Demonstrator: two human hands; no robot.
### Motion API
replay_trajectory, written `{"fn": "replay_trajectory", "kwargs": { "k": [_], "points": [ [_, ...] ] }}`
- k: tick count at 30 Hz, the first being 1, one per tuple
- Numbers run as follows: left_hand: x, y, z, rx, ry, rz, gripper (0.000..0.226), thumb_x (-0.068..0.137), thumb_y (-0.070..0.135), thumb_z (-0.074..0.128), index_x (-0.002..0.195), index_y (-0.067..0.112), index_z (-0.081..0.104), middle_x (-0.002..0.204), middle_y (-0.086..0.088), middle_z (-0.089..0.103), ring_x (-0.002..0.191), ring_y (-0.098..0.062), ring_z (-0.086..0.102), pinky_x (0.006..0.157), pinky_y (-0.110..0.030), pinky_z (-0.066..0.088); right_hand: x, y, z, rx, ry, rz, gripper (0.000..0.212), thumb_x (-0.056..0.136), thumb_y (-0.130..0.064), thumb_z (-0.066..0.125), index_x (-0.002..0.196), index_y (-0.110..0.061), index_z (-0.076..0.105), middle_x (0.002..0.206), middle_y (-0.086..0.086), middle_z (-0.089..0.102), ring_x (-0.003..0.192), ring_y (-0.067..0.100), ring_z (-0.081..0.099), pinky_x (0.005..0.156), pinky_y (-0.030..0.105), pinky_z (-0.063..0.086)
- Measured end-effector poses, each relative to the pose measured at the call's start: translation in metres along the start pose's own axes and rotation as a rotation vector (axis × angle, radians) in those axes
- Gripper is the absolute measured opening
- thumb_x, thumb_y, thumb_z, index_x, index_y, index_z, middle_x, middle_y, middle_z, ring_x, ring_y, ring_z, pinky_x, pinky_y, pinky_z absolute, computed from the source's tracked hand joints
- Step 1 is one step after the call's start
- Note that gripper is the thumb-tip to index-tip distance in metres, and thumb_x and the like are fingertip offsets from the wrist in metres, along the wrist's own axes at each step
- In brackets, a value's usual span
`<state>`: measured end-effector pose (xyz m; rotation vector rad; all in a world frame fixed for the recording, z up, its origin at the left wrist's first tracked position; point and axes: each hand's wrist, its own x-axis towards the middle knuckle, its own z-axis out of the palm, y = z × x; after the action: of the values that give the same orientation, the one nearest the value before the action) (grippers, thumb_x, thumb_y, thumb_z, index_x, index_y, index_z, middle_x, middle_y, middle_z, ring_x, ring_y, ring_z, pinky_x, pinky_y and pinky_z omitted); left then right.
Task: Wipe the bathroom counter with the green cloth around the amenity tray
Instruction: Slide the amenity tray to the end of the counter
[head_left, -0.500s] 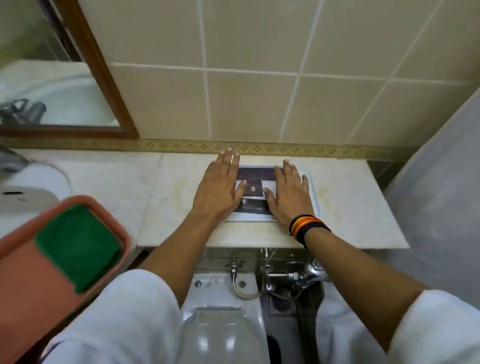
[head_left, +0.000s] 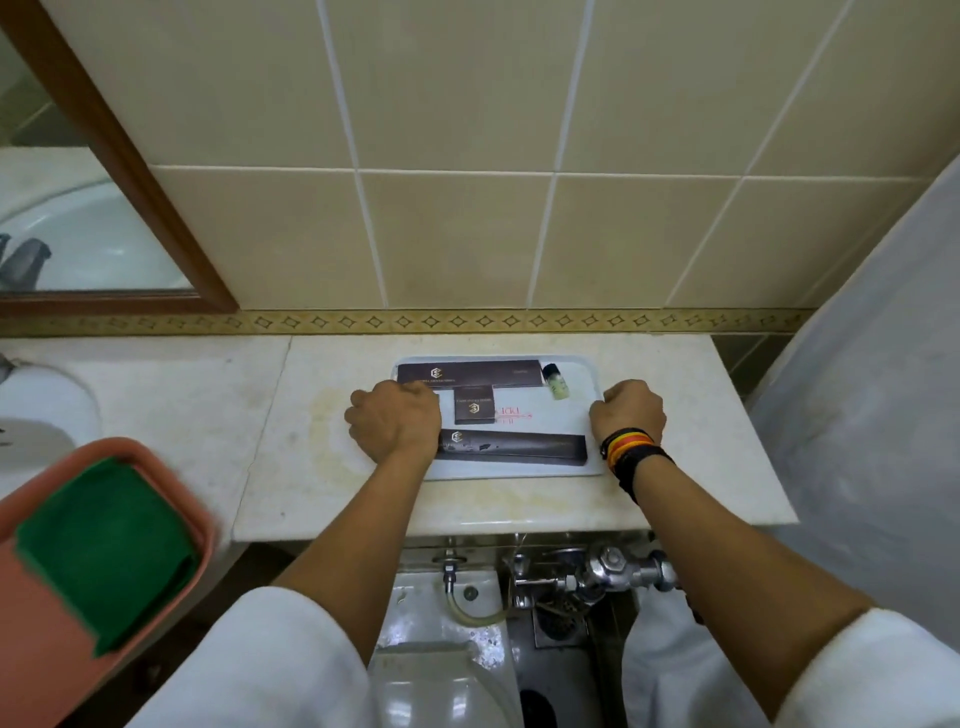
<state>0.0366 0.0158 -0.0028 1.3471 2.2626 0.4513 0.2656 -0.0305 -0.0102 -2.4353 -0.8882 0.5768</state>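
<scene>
Now both hands down on the amenity tray (head_left: 576, 415), one at each short side. Left hand (head_left: 397, 423) curled over the tray's left edge, fingers tucked under and hidden, seemingly gripping it. Right hand (head_left: 631, 410) curled likewise at the right edge, striped wristbands (head_left: 628, 452) just behind it on the wrist. White sleeves (head_left: 270, 670) pushed up both forearms.

Flat on the pale bathroom counter (head_left: 675, 467) sits the tray, toward the far wall, holding three dark boxes: a long box (head_left: 467, 373) along the far side, a small box (head_left: 474, 405) at the middle, another long box (head_left: 519, 448) along the near side. Just right of the far box, a small bottle (head_left: 556, 382) of pale liquid with a dark cap.

Well apart to the near left, the green cloth (head_left: 104, 545) folded inside an orange basin (head_left: 36, 649), untouched by either hand. Further left, part of a white sink (head_left: 41, 410). Below the counter's near edge, chrome plumbing (head_left: 602, 569) and a toilet (head_left: 441, 686).
</scene>
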Motion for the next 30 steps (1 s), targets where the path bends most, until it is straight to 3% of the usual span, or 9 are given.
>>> {"fn": "replay_trajectory", "kwargs": {
  "k": [2,4,8,11,15,18,20,25,30],
  "points": [
    [0.001,0.008,0.003,-0.016,-0.019,-0.074,0.049,0.103,0.037,0.043,0.125,0.001,0.067,0.136,-0.024,0.056,0.127,-0.043,0.05,0.106,-0.049,0.043,0.006,0.002,-0.004,0.089,-0.01,0.016,0.014,0.088,-0.002,0.064,0.094,-0.001,0.077,0.093,0.019,0.074,0.095,0.042,0.067,0.076,0.028,0.043],
    [-0.001,0.019,0.005,-0.014,-0.008,-0.074,0.05,0.103,0.039,0.042,0.126,0.001,0.067,0.138,-0.024,0.055,0.128,-0.042,0.049,0.108,-0.05,0.042,0.007,0.012,-0.015,0.171,0.01,0.028,0.018,0.086,-0.005,0.069,0.101,-0.001,0.078,0.108,0.018,0.076,0.106,0.039,0.068,0.085,0.03,0.048],
    [-0.02,0.068,0.017,0.001,0.013,0.128,0.051,0.103,0.038,0.041,0.125,0.0,0.067,0.135,-0.024,0.056,0.127,-0.041,0.049,0.106,-0.05,0.04,0.001,0.069,-0.054,0.367,0.055,0.132,0.022,0.075,-0.011,0.083,0.096,-0.005,0.079,0.102,0.016,0.078,0.1,0.037,0.071,0.096,0.04,0.055],
    [-0.046,0.121,0.044,0.011,-0.071,0.371,0.049,0.1,0.037,0.043,0.121,0.001,0.07,0.132,-0.022,0.061,0.127,-0.039,0.049,0.106,-0.048,0.041,-0.011,0.128,-0.083,0.56,0.063,0.319,0.024,0.069,-0.007,0.087,0.091,-0.002,0.077,0.09,0.021,0.077,0.086,0.037,0.075,0.085,0.051,0.062],
    [-0.073,0.188,0.091,0.054,-0.233,0.707,0.044,0.099,0.033,0.045,0.131,0.007,0.063,0.133,-0.02,0.062,0.129,-0.039,0.051,0.112,-0.045,0.037,-0.026,0.181,-0.105,0.849,0.077,0.49,0.022,0.07,0.008,0.085,0.084,0.008,0.069,0.078,0.031,0.075,0.059,0.031,0.072,0.061,0.037,0.064],
    [-0.085,0.231,0.124,0.085,-0.358,0.866,0.043,0.099,0.03,0.049,0.134,0.008,0.058,0.136,-0.02,0.061,0.13,-0.039,0.05,0.112,-0.044,0.038,-0.026,0.201,-0.109,0.998,0.073,0.518,0.025,0.069,0.012,0.084,0.086,0.015,0.065,0.068,0.021,0.075,0.064,0.031,0.077,0.059,0.033,0.063],
    [-0.088,0.25,0.139,0.115,-0.406,0.916,0.041,0.099,0.029,0.051,0.133,0.008,0.058,0.135,-0.02,0.062,0.131,-0.039,0.05,0.111,-0.044,0.04,-0.023,0.207,-0.106,1.067,0.061,0.548,0.025,0.07,0.013,0.082,0.089,0.017,0.066,0.075,0.025,0.076,0.075,0.037,0.078,0.061,0.033,0.063],
    [-0.088,0.245,0.157,0.123,-0.392,1.01,0.039,0.102,0.03,0.049,0.132,0.008,0.059,0.129,-0.018,0.063,0.125,-0.036,0.054,0.106,-0.045,0.044,-0.019,0.21,-0.099,1.143,0.056,0.61,0.025,0.072,0.012,0.082,0.094,0.014,0.07,0.088,0.026,0.077,0.067,0.027,0.078,0.059,0.027,0.062],
    [-0.092,0.209,0.146,0.17,-0.223,1.188,0.048,0.107,0.029,0.041,0.15,0.009,0.05,0.162,-0.013,0.044,0.15,-0.03,0.039,0.126,-0.041,0.029,-0.031,0.205,-0.097,1.218,0.016,0.618,0.028,0.074,0.006,0.084,0.095,0.011,0.067,0.089,0.025,0.078,0.075,0.03,0.079,0.06,0.028,0.063]
  ]
}}
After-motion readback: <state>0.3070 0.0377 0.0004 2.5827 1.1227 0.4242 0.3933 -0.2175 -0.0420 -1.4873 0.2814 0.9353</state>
